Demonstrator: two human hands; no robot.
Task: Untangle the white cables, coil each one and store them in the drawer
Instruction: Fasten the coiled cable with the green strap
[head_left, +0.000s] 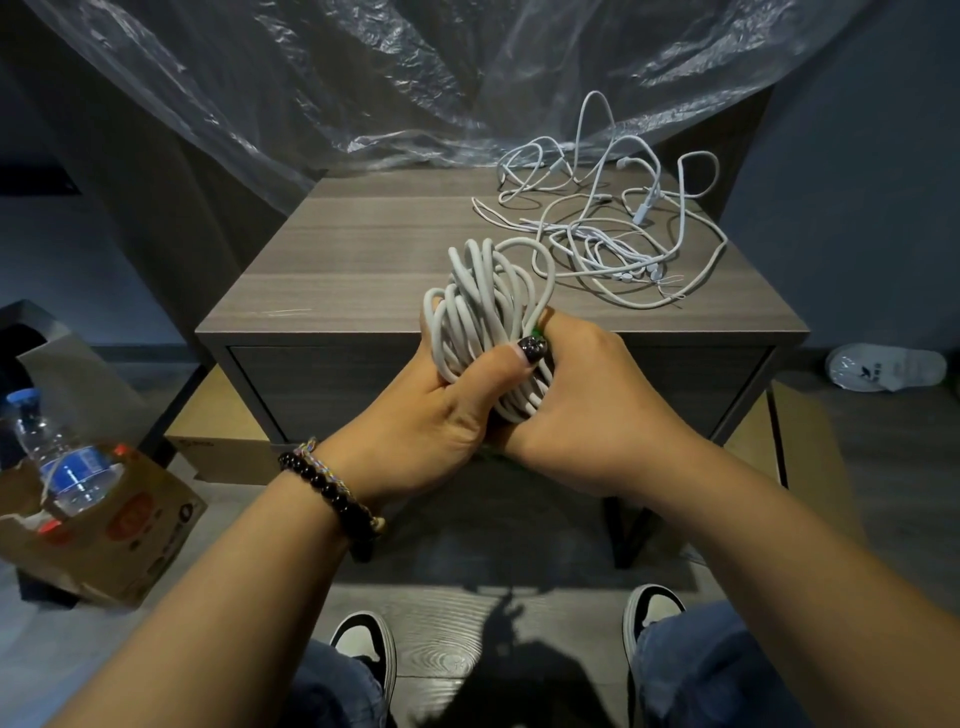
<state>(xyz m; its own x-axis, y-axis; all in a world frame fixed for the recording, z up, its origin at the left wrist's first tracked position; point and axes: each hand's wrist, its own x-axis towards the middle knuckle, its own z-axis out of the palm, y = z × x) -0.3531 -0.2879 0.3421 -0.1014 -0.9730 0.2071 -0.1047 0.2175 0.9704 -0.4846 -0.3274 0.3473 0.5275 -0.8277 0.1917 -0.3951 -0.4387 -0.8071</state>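
I have one thick white cable (483, 322) coiled, both hands' fingers (530, 349) wrapped round it. The thinner tangle (613, 228) sits untouched on the worktop (363, 260), drawer (332, 384) closed.

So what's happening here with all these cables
A person is holding a thick coiled white cable in front of a closed drawer. The left hand grips the bundle with its thumb across it, and the right hand wraps around from the other side. More thin white cables lie tangled on the nightstand top, untouched.
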